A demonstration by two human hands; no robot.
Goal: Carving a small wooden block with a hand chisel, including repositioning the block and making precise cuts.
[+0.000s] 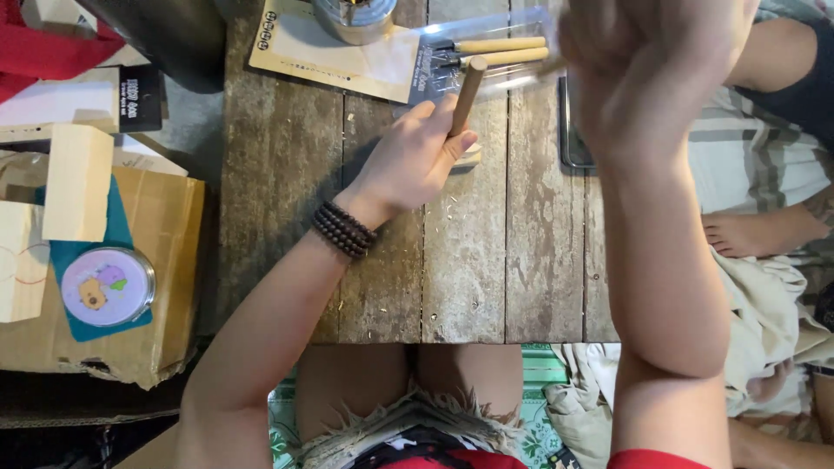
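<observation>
Wooden-handled tool [466, 94], gripped in the left hand [415, 161] above the middle of the plank table [469, 260], handle end tilted up toward the table's far edge. Likely light and stiff, smooth round wood, best taken low on the handle as here. Pale brown, cylindrical, working end hidden under the fingers. Right hand [647, 61] raised near the camera, blurred, grip impossible to tell. More tools in a clear packet [486, 52] at the far edge; cardboard box [165, 260] left of the table.
</observation>
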